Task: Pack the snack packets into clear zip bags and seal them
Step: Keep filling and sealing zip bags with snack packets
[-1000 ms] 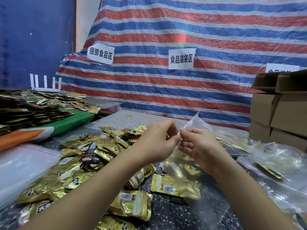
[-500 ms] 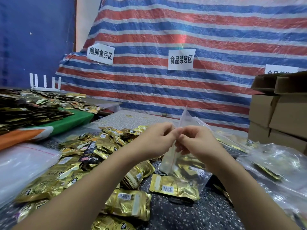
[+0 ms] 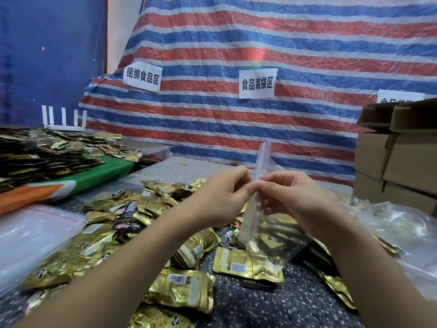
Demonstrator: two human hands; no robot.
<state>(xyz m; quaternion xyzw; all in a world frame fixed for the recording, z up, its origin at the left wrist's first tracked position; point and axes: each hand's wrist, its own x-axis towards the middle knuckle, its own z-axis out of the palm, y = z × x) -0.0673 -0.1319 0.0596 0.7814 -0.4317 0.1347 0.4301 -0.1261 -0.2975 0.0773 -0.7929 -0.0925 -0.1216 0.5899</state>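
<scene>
— Snack packets [image 3: 182,288], gold foil, lie nearest the viewer on the speckled tabletop [image 3: 272,306]; one packet [image 3: 248,265] lies flat directly beneath the raised hands; where is the bag?

— Clear zip bag [image 3: 256,223]: held upright above the table between both hands, its red-lined zip strip running vertically; gold packets show through its lower part, which hangs down to just above the flat packet; the strip's top end stands free above the fingers.

— State of the hands?

— Left hand [image 3: 222,195]: fingers curled, thumb and fingertip pinched on the zip strip; right hand [image 3: 298,197]: likewise curled, fingertips clamped on the same strip just beside the left; the two pinches nearly touch.

— Middle ground?

— Heap of packets [image 3: 132,209], gold with a few dark ones, left of the hands; stack of clear bags [image 3: 30,233] at the left edge; filled bags [image 3: 402,235] at right, near the cardboard boxes [image 3: 397,162].

— Background?

— Further table, green cloth [image 3: 99,171], piled with more packets; white rack [image 3: 63,119] behind it; striped red-blue tarpaulin [image 3: 283,43] bearing paper labels [image 3: 257,83] with printed characters.
</scene>
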